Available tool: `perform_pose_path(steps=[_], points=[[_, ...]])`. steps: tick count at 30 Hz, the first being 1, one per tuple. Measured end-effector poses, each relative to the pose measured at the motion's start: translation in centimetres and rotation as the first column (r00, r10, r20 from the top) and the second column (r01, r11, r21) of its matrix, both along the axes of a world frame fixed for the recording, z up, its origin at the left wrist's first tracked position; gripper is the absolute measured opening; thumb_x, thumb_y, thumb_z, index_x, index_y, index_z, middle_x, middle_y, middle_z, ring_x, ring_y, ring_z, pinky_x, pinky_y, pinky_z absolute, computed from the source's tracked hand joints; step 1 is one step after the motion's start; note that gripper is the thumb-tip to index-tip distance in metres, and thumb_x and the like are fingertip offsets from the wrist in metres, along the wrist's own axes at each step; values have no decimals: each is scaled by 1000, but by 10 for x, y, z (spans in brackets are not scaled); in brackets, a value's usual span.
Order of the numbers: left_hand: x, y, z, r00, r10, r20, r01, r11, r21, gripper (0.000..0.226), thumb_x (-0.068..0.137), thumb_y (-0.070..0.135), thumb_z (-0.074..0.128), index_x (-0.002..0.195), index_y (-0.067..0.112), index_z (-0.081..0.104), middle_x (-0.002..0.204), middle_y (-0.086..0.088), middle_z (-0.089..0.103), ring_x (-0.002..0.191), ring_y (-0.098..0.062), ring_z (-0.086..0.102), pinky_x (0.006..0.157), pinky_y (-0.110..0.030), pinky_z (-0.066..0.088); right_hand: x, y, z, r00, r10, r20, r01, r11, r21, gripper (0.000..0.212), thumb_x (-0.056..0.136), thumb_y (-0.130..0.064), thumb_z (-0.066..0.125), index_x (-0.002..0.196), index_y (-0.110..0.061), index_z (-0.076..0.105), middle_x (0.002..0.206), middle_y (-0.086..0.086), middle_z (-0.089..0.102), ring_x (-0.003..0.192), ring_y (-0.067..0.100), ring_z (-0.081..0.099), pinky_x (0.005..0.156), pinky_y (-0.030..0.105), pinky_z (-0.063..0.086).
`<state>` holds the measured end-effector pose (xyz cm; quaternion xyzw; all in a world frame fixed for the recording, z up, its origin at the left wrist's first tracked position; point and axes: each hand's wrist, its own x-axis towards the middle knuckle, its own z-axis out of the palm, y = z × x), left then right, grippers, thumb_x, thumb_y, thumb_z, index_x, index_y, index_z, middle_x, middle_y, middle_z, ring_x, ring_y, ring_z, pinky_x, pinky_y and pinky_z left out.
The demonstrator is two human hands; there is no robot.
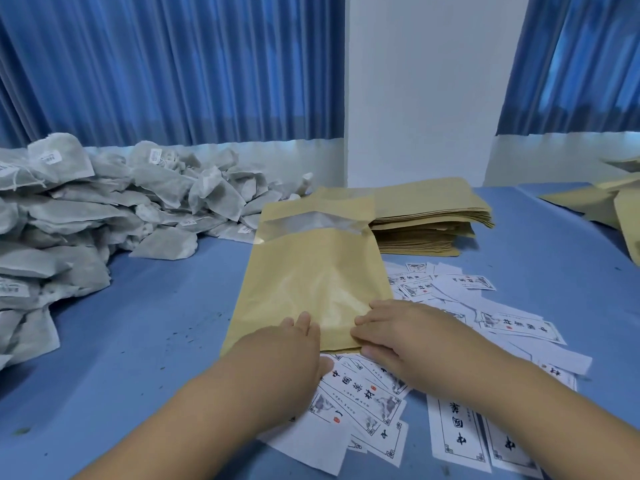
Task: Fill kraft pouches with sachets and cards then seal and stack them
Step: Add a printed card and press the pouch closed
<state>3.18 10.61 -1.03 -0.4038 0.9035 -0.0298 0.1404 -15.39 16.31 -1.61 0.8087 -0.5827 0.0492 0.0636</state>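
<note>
On the blue-clothed bench point(156, 323), we press a pouch flat.
Our left hand point(294, 341) and right hand point(398, 337) lay straight fingers point(363, 320) on the near edge of the tan kraft paper pouch point(311, 271), which lies over scattered white printed cards point(363, 403); stacked kraft pouches point(426, 220) behind, grey mesh sachets point(86, 216) heaped left.

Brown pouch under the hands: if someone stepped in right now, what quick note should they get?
Left hand: fingers flat on the pouch at its near end, no grip.
Right hand: fingers flat on the near right corner.
The pouch lies on the table, mouth pointing away; its contents are hidden.
Sachets are heaped at left, empty pouches stacked behind, cards scattered near right.
Done: one pouch in hand.
Left: check its filling, seal it, stack it, then repeat.
</note>
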Motion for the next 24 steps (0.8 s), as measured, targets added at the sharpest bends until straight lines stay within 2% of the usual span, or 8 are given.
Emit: perform_pose_path(steps=[2,5,7,11,14,17,21,24], points=[[-1,2,3,1000,-6,3,6,997,-77,45,104,44,24,134,14,39,148,-5,34,119,-27,50,92,-37,45,5,0,0,1000,-18,-21,18,1000,-17,26,100,-35,34,104,-23,57,101,-8,55,100,14,49,84,32,44],[3,-2,6,998,-60,-8,58,986,-155,44,103,47,24,120,17,50,128,-5,52,100,-26,55,73,-33,41,12,0,0,991,-70,-114,64,996,-54,20,99,-24,36,102,-21,55,92,-4,52,90,20,53,73,33,45],[5,-4,8,995,-92,-47,79,971,-227,46,101,51,25,112,20,55,106,1,57,85,-24,53,65,-32,35,16,0,2,980,-133,-149,126,990,-55,13,95,-16,40,101,-21,51,86,-4,44,81,22,47,61,31,37],[16,-15,12,965,-110,-240,52,971,-234,44,92,65,32,108,32,58,100,9,63,93,-16,59,68,-29,43,21,4,7,941,-316,-123,304,947,-107,21,85,-9,46,97,-25,39,82,-6,31,72,20,35,47,29,13],[28,-27,20,935,-125,-332,48,972,-230,36,88,61,47,113,36,54,108,15,59,101,-10,56,77,-30,48,16,5,12,894,-448,-33,436,883,-172,25,82,-8,46,89,-26,31,75,-6,27,55,13,26,47,28,11],[34,-31,25,888,-190,-420,44,942,-334,26,90,40,56,116,40,51,110,19,52,104,-6,52,73,-27,47,7,7,20,850,-524,62,521,816,-250,20,86,-13,45,84,-28,31,72,-6,30,52,7,23,47,28,14],[40,-33,32,728,-342,-594,4,868,-496,12,82,13,68,87,23,65,84,11,60,77,-19,58,53,-30,43,-2,11,23,899,-375,227,438,791,-428,12,93,-20,48,82,-23,53,76,-7,54,59,23,49,51,28,33],[50,-40,35,605,-421,-677,-26,838,-544,3,83,12,71,81,14,70,74,3,63,68,-24,60,52,-40,50,-7,15,24,926,-229,301,359,781,-511,30,96,-33,40,85,-20,65,75,-6,60,63,22,58,50,28,41]])
